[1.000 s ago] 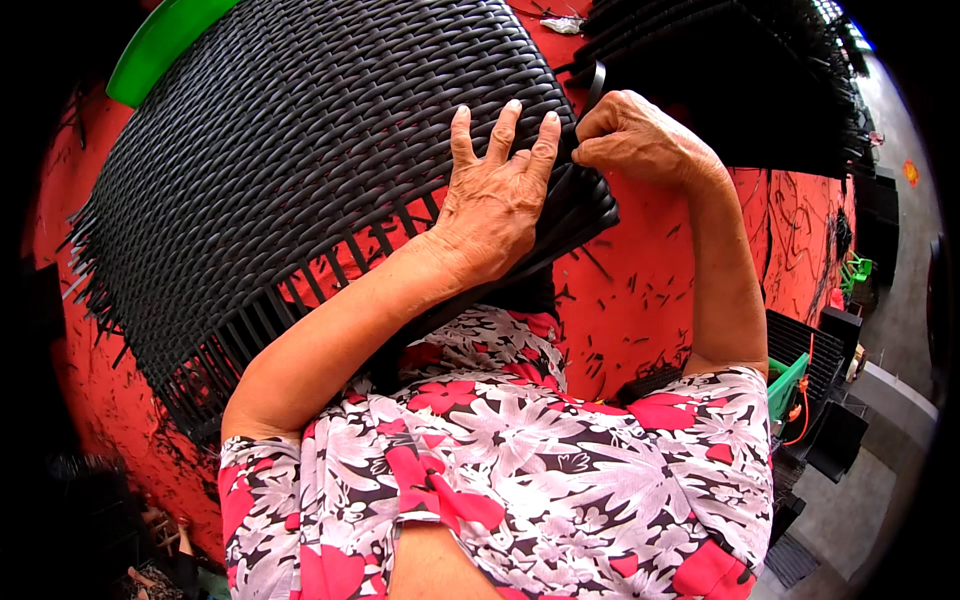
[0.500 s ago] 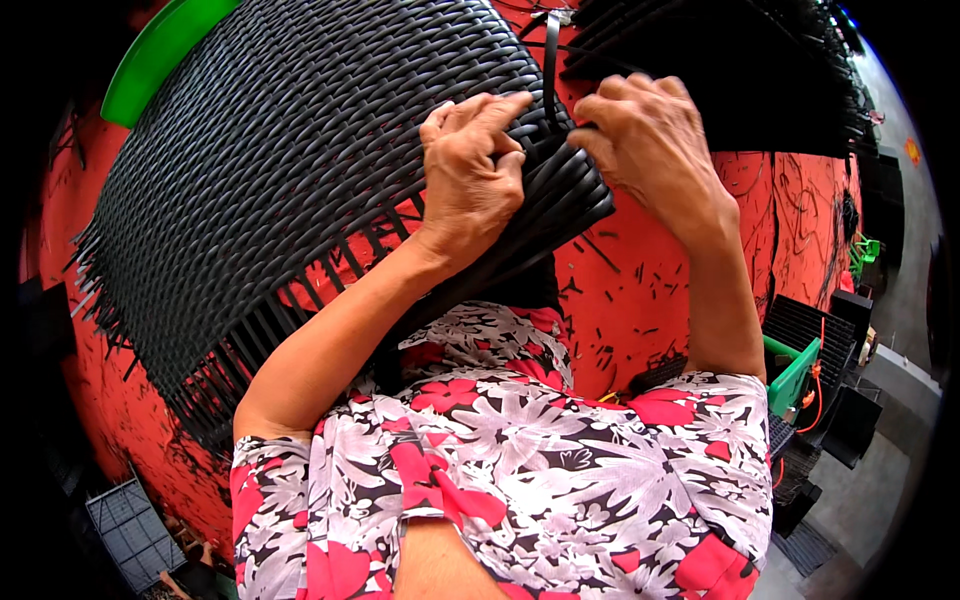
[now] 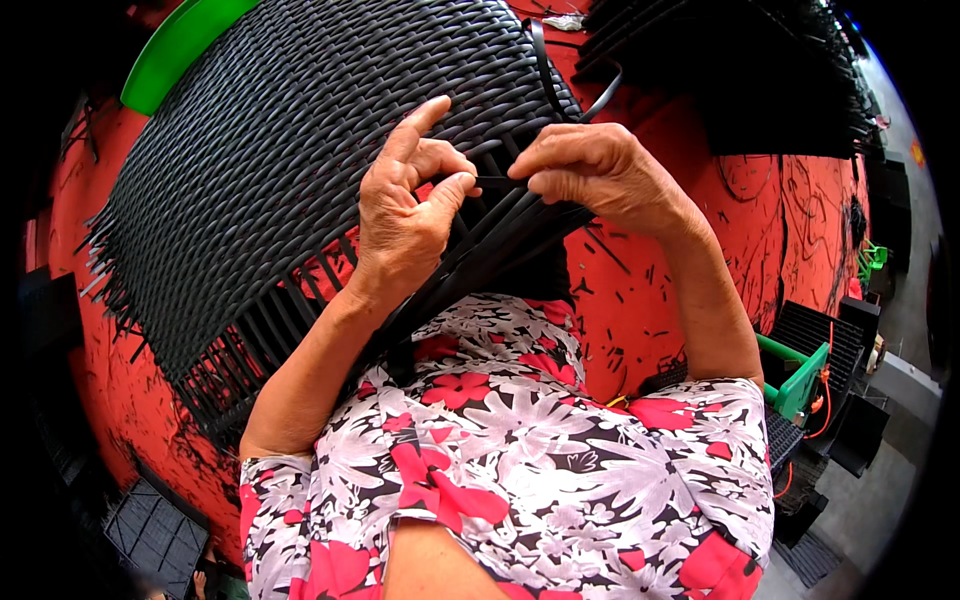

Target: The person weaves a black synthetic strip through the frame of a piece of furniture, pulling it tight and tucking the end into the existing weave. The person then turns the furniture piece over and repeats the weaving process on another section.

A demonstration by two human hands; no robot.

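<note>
A large woven panel of black flat strips [image 3: 320, 130] slants across the space in front of me, with loose strip ends along its near edge. Over that edge, my left hand [image 3: 405, 215] pinches a black strip [image 3: 496, 183] between thumb and a bent finger, its index finger pointing up and away. Facing it, my right hand [image 3: 610, 175] grips the same strip with thumb and fingertips, so a short length spans the gap between both hands. Beneath them, a bundle of loose black strips [image 3: 490, 245] runs toward my lap. Another strip [image 3: 606, 92] curls out past the panel's right corner.
A green curved piece [image 3: 180, 55] borders the panel's far left. Beyond my right hand lies a big black pile of strips [image 3: 720, 80]. Cut scraps litter the red floor [image 3: 625, 320]. A green-framed object [image 3: 795, 380] and black woven pieces stand at the right.
Both hands have come nearer to me, the left also moving left and the right moving left. A strip is now visible between them. The upright strip at the corner now curls to the right.
</note>
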